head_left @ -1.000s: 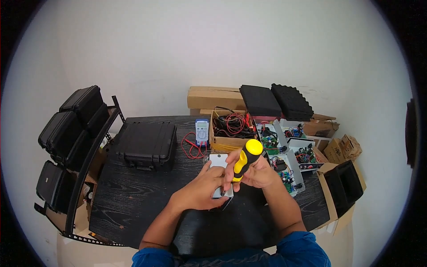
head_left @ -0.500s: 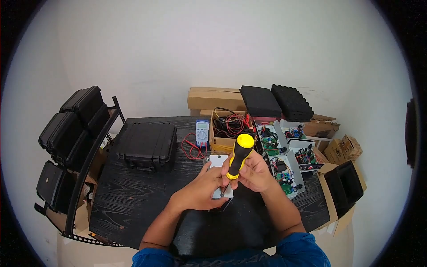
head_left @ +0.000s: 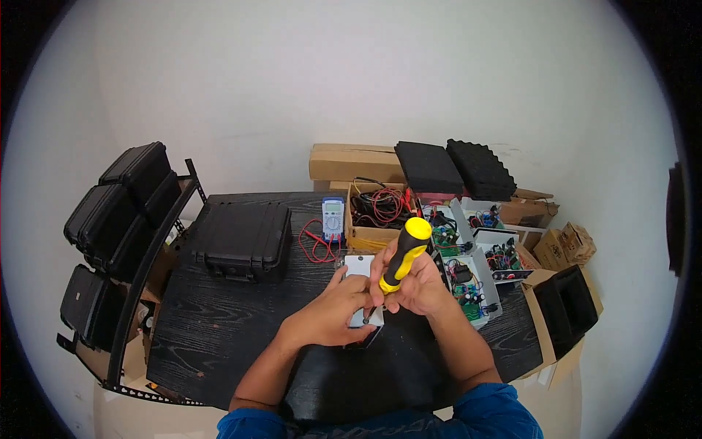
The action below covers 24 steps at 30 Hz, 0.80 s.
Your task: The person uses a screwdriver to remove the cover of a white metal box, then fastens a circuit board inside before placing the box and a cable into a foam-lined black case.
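My right hand [head_left: 423, 287] is closed around the lower end of a yellow and black screwdriver [head_left: 406, 254]. The handle leans up and to the right, while the shaft slopes down to a screw at the near end of a small white-topped box [head_left: 357, 264]. My left hand [head_left: 330, 313] grips that box from the left, its fingers across the top and the thumb at the near end. Much of the box is hidden under both hands.
A blue-framed multimeter [head_left: 333, 218] with red leads lies beyond the box. Behind it, a carton [head_left: 365, 235] holds cables. Open white enclosures [head_left: 488, 272] with circuit boards stand to the right. A black hard case [head_left: 238, 238] sits at left, near a shelf rack [head_left: 139, 300].
The screwdriver's handle has tilted further to the right, and my right-hand fingers have shifted on it. My left hand and the box have stayed in place.
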Tool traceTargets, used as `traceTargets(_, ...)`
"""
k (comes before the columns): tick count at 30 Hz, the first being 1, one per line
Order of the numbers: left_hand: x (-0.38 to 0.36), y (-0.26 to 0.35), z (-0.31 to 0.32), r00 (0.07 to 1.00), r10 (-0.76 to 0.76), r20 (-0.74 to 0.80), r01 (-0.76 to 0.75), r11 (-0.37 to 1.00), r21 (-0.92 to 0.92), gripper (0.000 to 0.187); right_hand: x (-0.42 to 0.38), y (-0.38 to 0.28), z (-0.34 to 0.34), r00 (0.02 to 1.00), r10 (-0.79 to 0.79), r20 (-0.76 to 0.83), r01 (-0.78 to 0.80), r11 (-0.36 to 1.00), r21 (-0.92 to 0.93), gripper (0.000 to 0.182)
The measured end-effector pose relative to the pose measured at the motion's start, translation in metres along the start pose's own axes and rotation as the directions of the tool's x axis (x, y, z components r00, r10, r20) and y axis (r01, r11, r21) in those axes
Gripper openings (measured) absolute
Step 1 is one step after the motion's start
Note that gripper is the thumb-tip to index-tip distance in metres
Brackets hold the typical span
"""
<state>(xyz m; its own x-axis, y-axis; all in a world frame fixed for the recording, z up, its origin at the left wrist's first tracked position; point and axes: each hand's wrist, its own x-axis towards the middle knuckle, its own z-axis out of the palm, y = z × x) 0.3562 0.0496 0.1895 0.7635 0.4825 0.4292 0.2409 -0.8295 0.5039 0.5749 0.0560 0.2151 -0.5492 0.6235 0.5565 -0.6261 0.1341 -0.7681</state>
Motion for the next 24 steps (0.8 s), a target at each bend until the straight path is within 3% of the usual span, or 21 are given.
traceTargets(1, 0.000, -0.001, 0.000, 1.000, -0.001, 0.005, 0.001, 1.000, -0.001, 0.026, 0.000, 0.002, -0.001, 0.999, -0.045, 0.006, 0.045, 0.995, -0.089, 0.052)
traceTargets(3, -0.001, -0.004, 0.004, 1.000, -0.001, 0.005, 0.002, 0.999, -0.032, 0.025, -0.003, 0.002, -0.004, 1.000, 0.007, -0.009, -0.007, 0.995, -0.097, 0.055)
traceTargets(9, 0.001, 0.003, -0.002, 0.998, -0.044, 0.043, 0.046, 0.998, -0.035, 0.026, -0.003, -0.009, 0.002, 0.980, 0.199, -0.019, -0.196, 0.975, 0.101, 0.059)
traceTargets(12, 0.001, 0.000, 0.000, 1.000, -0.027, 0.011, 0.027, 0.999, -0.037, 0.026, -0.003, 0.004, 0.006, 0.992, 0.112, -0.052, -0.115, 0.991, -0.062, 0.057)
traceTargets(17, 0.001, 0.000, -0.002, 1.000, -0.016, 0.017, 0.016, 0.999, -0.037, 0.025, -0.002, -0.002, 0.007, 0.986, -0.060, -0.157, 0.052, 0.997, -0.050, 0.053)
traceTargets(24, 0.001, -0.002, 0.000, 1.000, -0.023, 0.016, 0.024, 0.999, -0.030, 0.027, -0.003, -0.004, 0.015, 0.984, -0.090, -0.151, 0.063, 0.983, -0.174, 0.052)
